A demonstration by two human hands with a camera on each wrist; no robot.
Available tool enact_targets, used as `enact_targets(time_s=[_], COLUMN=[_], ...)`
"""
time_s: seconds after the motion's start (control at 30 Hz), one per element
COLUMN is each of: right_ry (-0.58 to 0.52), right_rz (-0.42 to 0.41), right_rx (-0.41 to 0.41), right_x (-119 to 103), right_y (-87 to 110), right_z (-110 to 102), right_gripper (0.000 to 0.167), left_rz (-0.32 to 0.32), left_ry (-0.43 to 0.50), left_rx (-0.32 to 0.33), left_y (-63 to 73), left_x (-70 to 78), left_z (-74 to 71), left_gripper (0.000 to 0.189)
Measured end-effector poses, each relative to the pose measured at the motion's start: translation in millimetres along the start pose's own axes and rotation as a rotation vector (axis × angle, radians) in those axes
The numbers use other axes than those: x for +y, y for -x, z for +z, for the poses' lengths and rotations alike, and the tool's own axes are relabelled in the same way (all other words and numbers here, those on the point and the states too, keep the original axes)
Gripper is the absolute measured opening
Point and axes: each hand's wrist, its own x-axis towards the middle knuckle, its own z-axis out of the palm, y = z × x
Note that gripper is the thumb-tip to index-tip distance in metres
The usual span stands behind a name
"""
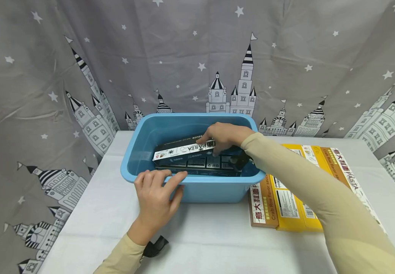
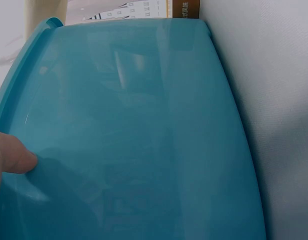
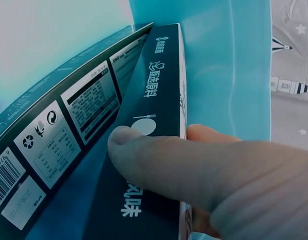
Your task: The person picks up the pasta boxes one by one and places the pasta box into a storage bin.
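Note:
A blue plastic tub [image 1: 214,192] stands on the white-covered table. My left hand [image 1: 157,199] grips its near rim, fingers over the edge and thumb against the outer wall; that thumb [image 2: 16,155] also shows in the left wrist view. Inside the tub, my right hand [image 1: 226,135] pinches a black pasta box [image 1: 178,152] with a white label strip along its edge. The right thumb [image 3: 144,150] presses the box's dark face, while the other fingers are mostly hidden behind it. Beside it in the tub is another black box [image 3: 69,115], showing printed panels and a barcode.
Yellow and brown pasta boxes [image 1: 291,207] lie on the table right of the tub, partly under my right forearm. A grey curtain [image 1: 183,57] with stars and castles hangs behind the table and along its left side.

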Motion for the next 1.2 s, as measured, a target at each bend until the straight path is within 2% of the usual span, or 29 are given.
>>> enact_targets(time_s=[0.53, 0.83, 1.07, 1.2], right_ry=[-0.025, -0.018, 0.049, 0.049], right_rz=[0.011, 0.001, -0.003, -0.014], right_rx=[0.012, 0.025, 0.066, 0.084], right_x=[1.5, 1.9, 1.1, 0.9], right_y=[-2.6, 0.0, 1.9, 1.5], right_z=[1.7, 1.8, 1.4, 1.7], right_gripper=[0.070, 0.071, 0.066, 0.065], left_rz=[-0.001, -0.002, 0.003, 0.004], left_ry=[0.002, 0.011, 0.012, 0.008], left_rx=[0.009, -0.008, 0.007, 0.007], left_y=[0.9, -0.1, -0.6, -0.2], left_x=[-0.6, -0.1, 0.2, 0.1], left_z=[0.1, -0.4, 0.5, 0.4], left_gripper=[0.021, 0.022, 0.021, 0.022])
